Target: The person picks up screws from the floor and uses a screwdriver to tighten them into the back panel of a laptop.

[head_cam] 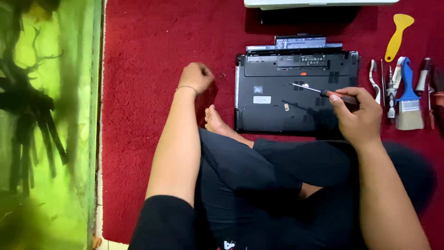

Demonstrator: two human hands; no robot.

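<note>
Far left, a green-lit aquarium [46,125] runs along the edge of the red carpet [148,46]. The left hand [196,77] is curled into a loose fist, knuckles down on the carpet; I cannot tell whether it holds anything. Just right of it, tiny dark specks, maybe screws [222,76], lie on the carpet. Right again, the black laptop [277,99] lies bottom-up, close in front of the person's crossed legs, its battery [296,43] slid out at the far edge. The right hand [356,113] is closed around a screwdriver [319,91] handle, hovering over the laptop's right near corner, tip pointing left over the base. Farther right lie a yellow pry tool [397,37], a blue-handled brush [409,99] and small hand tools [391,85].
</note>
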